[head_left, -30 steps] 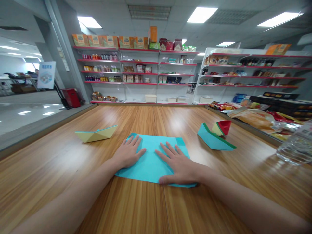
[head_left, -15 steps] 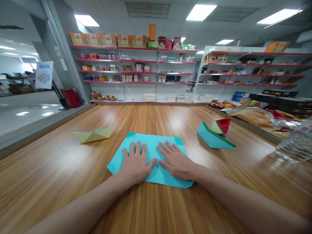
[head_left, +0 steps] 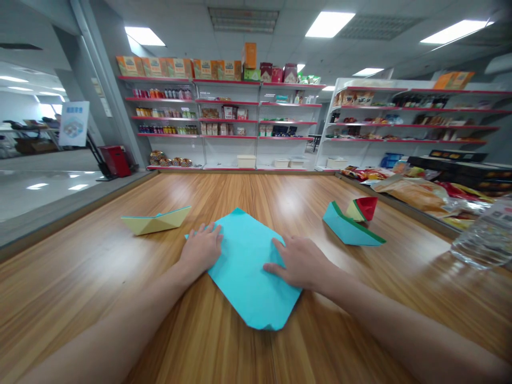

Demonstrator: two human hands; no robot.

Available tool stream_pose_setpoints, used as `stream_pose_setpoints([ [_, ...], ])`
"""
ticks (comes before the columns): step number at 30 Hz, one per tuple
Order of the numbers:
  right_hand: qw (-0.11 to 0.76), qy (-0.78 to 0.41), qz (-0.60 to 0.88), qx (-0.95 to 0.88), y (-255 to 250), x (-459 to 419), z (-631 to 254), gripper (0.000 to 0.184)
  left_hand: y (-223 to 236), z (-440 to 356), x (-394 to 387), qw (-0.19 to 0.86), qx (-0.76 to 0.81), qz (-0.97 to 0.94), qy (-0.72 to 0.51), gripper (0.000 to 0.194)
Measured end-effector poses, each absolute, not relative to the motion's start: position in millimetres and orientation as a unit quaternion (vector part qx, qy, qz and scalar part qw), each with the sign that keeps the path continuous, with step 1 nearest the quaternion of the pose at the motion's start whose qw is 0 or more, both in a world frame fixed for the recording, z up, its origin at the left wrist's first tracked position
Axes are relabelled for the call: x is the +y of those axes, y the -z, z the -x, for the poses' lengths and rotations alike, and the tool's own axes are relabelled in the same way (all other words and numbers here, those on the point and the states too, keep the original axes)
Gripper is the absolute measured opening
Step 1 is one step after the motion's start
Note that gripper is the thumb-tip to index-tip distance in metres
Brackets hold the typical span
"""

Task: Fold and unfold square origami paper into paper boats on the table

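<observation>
A sheet of turquoise paper (head_left: 246,261) lies turned slantwise on the wooden table, with small folds at its far and near corners. On its left corner rests my left hand (head_left: 203,246), back up, fingers laid out over the paper. At the right edge is my right hand (head_left: 303,261); its thumb and index finger are apart on the sheet, the other fingers partly hidden. Left of the paper stands a yellow folded paper boat (head_left: 158,223) with a blue rim. To the right sit a blue paper boat (head_left: 350,229) with a green rim and a red-and-yellow folded paper piece (head_left: 363,208).
A clear plastic bottle (head_left: 482,240) lies at the table's right side. Beyond it are packaged snacks (head_left: 416,192) and black boxes (head_left: 456,168). Raised edging borders the wooden table (head_left: 100,304). Stocked shelves (head_left: 228,117) stand behind it.
The turquoise paper has turned clockwise, one corner now pointing away. My left hand moved left and away to its left corner; my right hand shifted slightly toward the right edge.
</observation>
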State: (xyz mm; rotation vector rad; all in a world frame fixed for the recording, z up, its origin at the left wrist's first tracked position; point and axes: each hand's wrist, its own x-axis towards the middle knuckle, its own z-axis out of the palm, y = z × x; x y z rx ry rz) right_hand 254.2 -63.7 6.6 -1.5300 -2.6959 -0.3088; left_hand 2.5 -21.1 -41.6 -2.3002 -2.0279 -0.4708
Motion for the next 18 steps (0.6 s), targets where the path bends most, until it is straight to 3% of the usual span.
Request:
stream_pose_setpoints([
  [4, -0.005, 0.006, 0.318, -0.948, -20, -68, -257, 0.052, 38, 19, -7, -0.024, -0.649, 0.715, 0.257, 0.037],
  [7, 0.017, -0.041, 0.266, -0.963, -18, -69, -257, 0.042, 31, 25, -7, -0.021, -0.662, 0.655, 0.363, 0.037],
  [12, 0.09, -0.009, 0.377, -0.922, 1, -63, -254, 0.042, 30, 30, -6, -0.055, -0.672, 0.55, 0.493, 0.039],
  [15, 0.114, 0.019, 0.432, -0.894, 9, -56, -255, 0.044, 32, 30, -4, -0.099, -0.678, 0.533, 0.497, 0.048],
  [18, 0.145, 0.021, 0.473, -0.869, 14, -49, -259, 0.041, 32, 27, -2, -0.153, -0.654, 0.586, 0.453, 0.037],
])
